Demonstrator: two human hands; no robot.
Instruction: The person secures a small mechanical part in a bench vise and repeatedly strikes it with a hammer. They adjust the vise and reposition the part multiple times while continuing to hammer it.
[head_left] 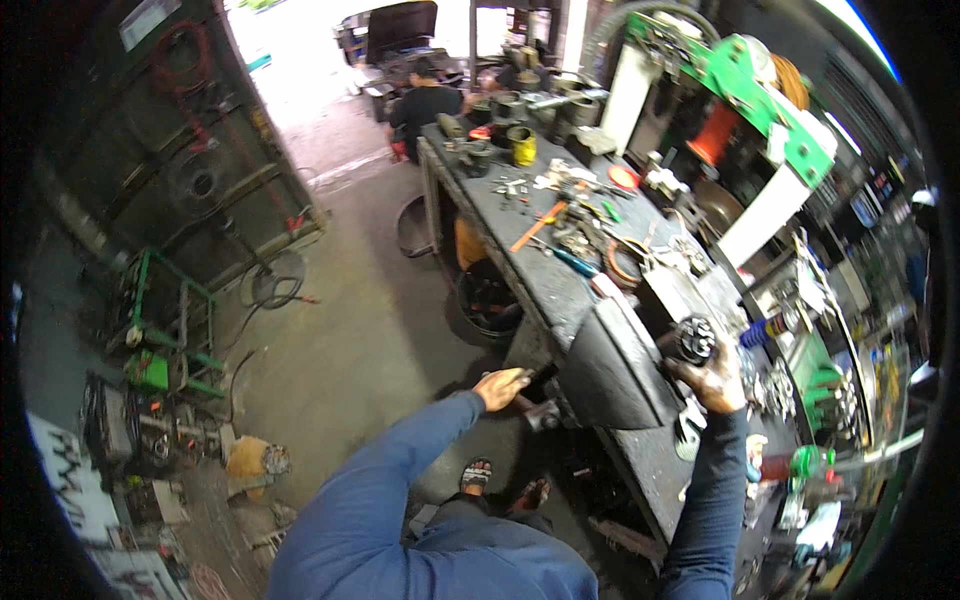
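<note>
My right hand [716, 380] is wrapped round a dark cylindrical metal part [694, 340] with a shiny, notched round end, held above the workbench [570, 310]. Just left of it a dark, curved, block-like piece [615, 368] covers the bench's near edge. My left hand [500, 388] is off the bench's left side, fingers closed; what they hold, if anything, I cannot make out. Beside it a metal fitting [541, 414], like a vise screw end, sticks out below the dark piece.
Tools and small parts clutter the bench, among them an orange-handled tool [540, 226] and a yellow can [522, 146]. A green press frame [765, 105] stands behind. A bucket [488, 300] sits under the bench. A person in black [424, 105] crouches at the far end.
</note>
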